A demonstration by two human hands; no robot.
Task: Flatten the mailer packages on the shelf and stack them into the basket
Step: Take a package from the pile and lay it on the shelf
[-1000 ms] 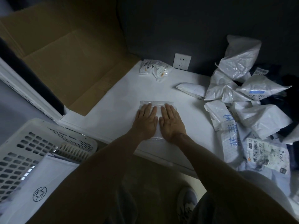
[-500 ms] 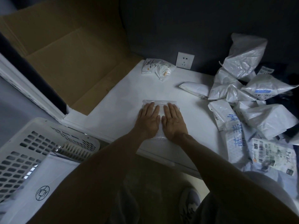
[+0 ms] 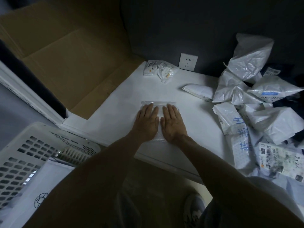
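Smooth white shelf (image 3: 115, 116): flat hands (image 3: 146, 122) (image 3: 173, 123) press crinkly mailer (image 3: 158, 103).

Two bare forearms (image 3: 105, 162); below them a grey sneaker (image 3: 193, 209) (pale sole, dim light) and greyish trousers (image 3: 125, 203).

Shelf (image 3: 115, 116): plain white. Flat mailer (image 3: 158, 103) near front edge: translucent, whitish. Heap of mailers (image 3: 246, 63) along right edge: white. Long mailer (image 3: 241, 142) carries blue handwritten characters; another has a blue label (image 3: 271, 93). Basket (image 3: 21, 155): white, slotted grid. Cardboard (image 3: 65, 63): brown. Wall (image 3: 181, 22): dark grey.
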